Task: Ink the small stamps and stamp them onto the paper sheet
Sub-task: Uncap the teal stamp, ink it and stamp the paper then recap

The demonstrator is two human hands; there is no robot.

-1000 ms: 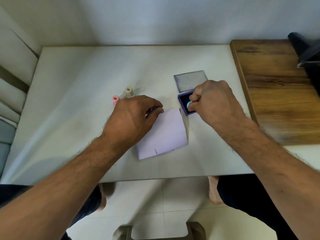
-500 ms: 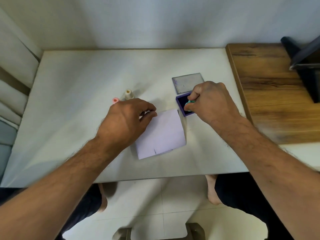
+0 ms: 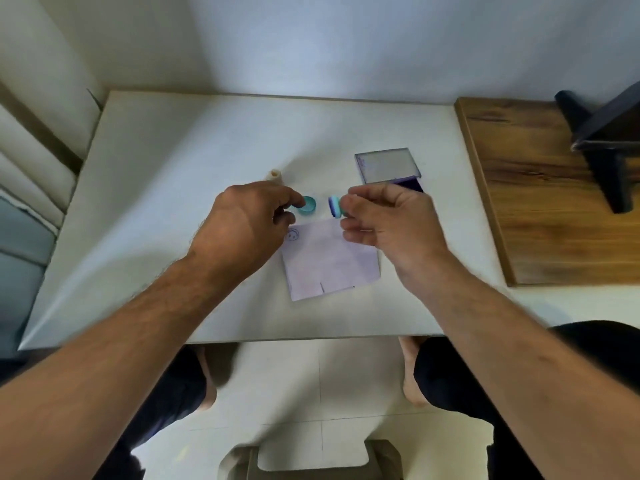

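R hand (image 3: 388, 223) pinches teal stamp (image 3: 335, 206), L hand (image 3: 242, 226) pinches its cap (image 3: 307, 205) above paper sheet (image 3: 332, 261), one print down; judged recapping step: next needs cap aligned w/ stamp face.

Teal stamp (image 3: 336, 206) with a blue-inked face, pinched in right hand (image 3: 388, 223). Teal cap (image 3: 308, 205) at left hand (image 3: 249, 226) fingertips. Pale lilac paper sheet (image 3: 329, 261) with a dark smiley-face print at its far left corner. Dark purple ink pad (image 3: 414, 186), grey translucent lid (image 3: 386, 165) just beyond. Beige stamp (image 3: 275, 176) far left. White table (image 3: 156, 202); brown wood-grain board (image 3: 540, 202) right, black stand (image 3: 609, 140) on it.
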